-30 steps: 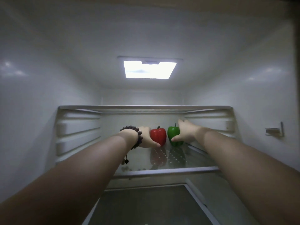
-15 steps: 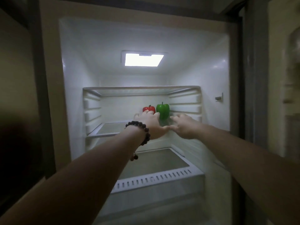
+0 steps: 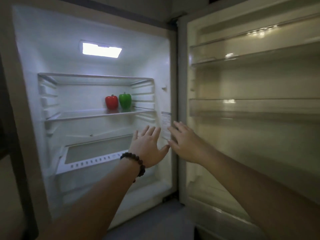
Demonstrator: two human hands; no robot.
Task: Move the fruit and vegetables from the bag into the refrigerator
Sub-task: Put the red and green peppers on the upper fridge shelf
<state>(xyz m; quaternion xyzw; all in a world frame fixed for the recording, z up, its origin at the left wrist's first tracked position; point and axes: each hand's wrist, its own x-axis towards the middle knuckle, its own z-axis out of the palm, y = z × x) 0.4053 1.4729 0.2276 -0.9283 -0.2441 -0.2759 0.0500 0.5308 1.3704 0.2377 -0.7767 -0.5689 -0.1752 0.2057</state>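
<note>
Both peppers, red pepper (image 3: 111,102) and green pepper (image 3: 125,100), are now being left on the shelf (image 3: 97,114) at frame centre-left, while the left hand (image 3: 147,146) and right hand (image 3: 186,142), fingers spread and empty, are being withdrawn toward the lower centre, so this placement is judged complete.

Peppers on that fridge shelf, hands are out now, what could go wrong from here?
1. The red bell pepper and green bell pepper stand upright, side by side, on a smooth glass shelf; a hard door slam might tip them.
2. The refrigerator door is wide open, so cold air may be escaping.
3. Both the left hand and right hand are empty, and no bag shows.
</note>
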